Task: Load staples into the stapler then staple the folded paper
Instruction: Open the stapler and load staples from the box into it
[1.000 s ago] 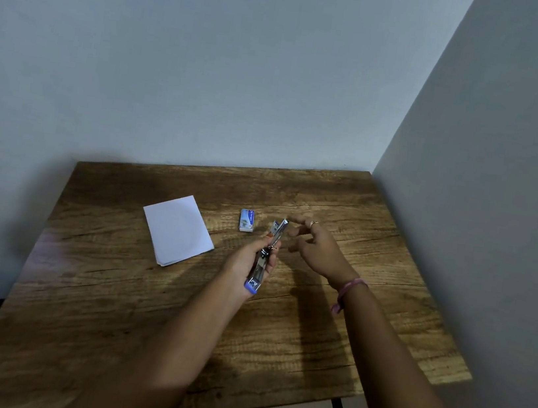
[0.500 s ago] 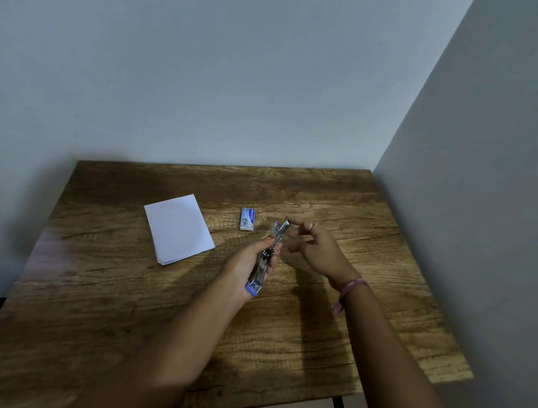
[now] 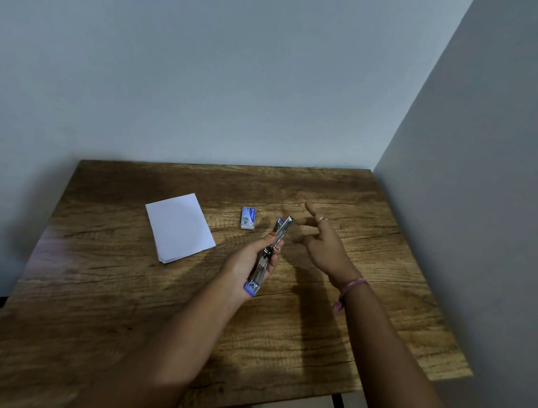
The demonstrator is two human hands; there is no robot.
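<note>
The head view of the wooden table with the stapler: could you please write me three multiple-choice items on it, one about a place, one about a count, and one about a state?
1. Where does the small blue-and-white staple box lie?
A. On the white folded paper
B. On the brown wooden table between the paper and the stapler tip
C. In the right hand

2. How many hands hold the silver stapler with blue ends?
A. None
B. One
C. Two

3. How is the right hand?
A. Fingers spread, holding nothing
B. Gripping the paper
C. Flat on the table

Key: 1 B, the box rests on the brown wooden table, right of the white folded paper. 2 B, only the left hand grips it. 3 A, its fingers are spread beside the stapler's far end, with nothing in them.
</note>
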